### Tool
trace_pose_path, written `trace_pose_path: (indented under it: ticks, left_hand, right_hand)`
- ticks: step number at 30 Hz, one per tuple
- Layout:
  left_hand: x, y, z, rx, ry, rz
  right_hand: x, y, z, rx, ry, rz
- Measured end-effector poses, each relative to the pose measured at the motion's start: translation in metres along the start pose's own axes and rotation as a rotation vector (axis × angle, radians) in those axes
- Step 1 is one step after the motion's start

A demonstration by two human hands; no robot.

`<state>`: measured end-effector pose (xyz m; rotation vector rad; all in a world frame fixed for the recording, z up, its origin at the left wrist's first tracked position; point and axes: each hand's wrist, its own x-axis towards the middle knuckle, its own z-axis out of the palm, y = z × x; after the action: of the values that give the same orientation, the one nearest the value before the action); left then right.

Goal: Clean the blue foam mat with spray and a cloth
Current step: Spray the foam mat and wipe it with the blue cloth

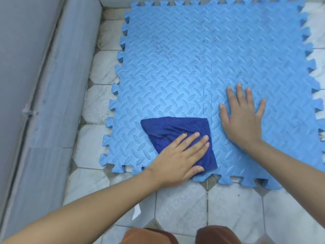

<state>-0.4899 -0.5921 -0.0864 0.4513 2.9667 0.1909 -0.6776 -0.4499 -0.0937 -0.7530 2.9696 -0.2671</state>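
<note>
The blue foam mat, made of interlocking puzzle tiles with a raised pattern, lies flat on the tiled floor. Faint dark specks mark its upper middle. A dark blue cloth lies crumpled on the mat's near left part. My left hand presses flat on the cloth with straight fingers, thumb at the cloth's near edge. My right hand lies flat on the bare mat to the right of the cloth, fingers spread. No spray bottle is in view.
A grey wall with a ledge runs along the left side. White tiled floor surrounds the mat. My knees in brown shorts show at the bottom edge.
</note>
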Motion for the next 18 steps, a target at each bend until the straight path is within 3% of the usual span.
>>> trace_pose_path:
  ticks: [2, 4, 9, 11, 13, 18]
  left_hand:
    - [0.000, 0.008, 0.003, 0.007, -0.014, 0.090]
    - [-0.001, -0.006, 0.004, 0.012, 0.025, 0.016]
    - [-0.033, -0.091, -0.003, 0.007, 0.058, -0.566]
    - [-0.052, -0.122, -0.008, -0.036, 0.044, -0.673]
    - [-0.060, -0.131, -0.008, -0.020, 0.010, -0.615]
    - [-0.041, -0.087, -0.007, 0.050, -0.008, -0.153]
  right_hand:
    - [0.000, 0.001, -0.002, 0.010, 0.002, -0.004]
    - [0.000, 0.001, -0.003, 0.020, -0.004, -0.007]
    - [-0.001, 0.001, -0.004, 0.022, -0.016, -0.019]
    - [-0.001, 0.001, -0.004, 0.014, -0.029, -0.020]
    - [0.002, 0.002, -0.003, 0.006, -0.042, -0.027]
    - [0.049, -0.001, -0.008, 0.025, -0.079, -0.197]
